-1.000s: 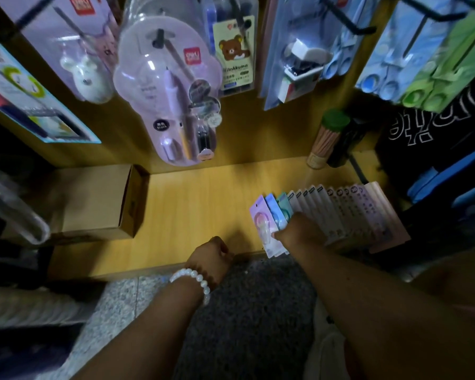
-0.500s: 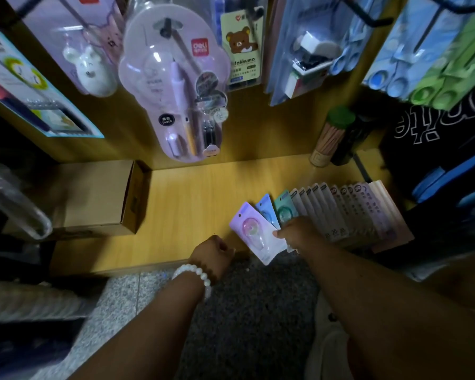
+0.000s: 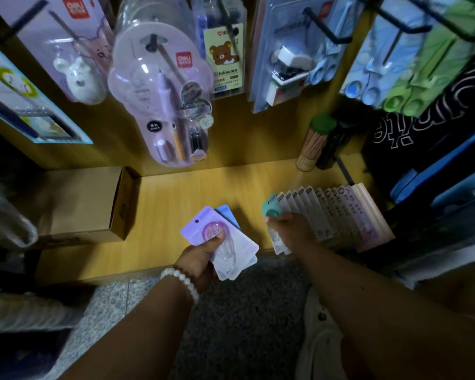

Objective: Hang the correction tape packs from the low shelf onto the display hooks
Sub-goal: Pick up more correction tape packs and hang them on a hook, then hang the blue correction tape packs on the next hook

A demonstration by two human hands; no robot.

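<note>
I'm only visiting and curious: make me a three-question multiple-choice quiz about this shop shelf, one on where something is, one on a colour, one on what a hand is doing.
1. Where is the cardboard box?
A. left end of the low shelf
B. on a hook
C. on the floor

2. Colour of the front pack in the left hand?
A. red
B. purple
C. black

3. The right hand is
A. flat on the floor
B. hanging empty
C. gripping the teal pack

Answers: 1 A, it sits on the wood at left. 2 B, lilac card. 3 C, fingers curl around it.
</note>
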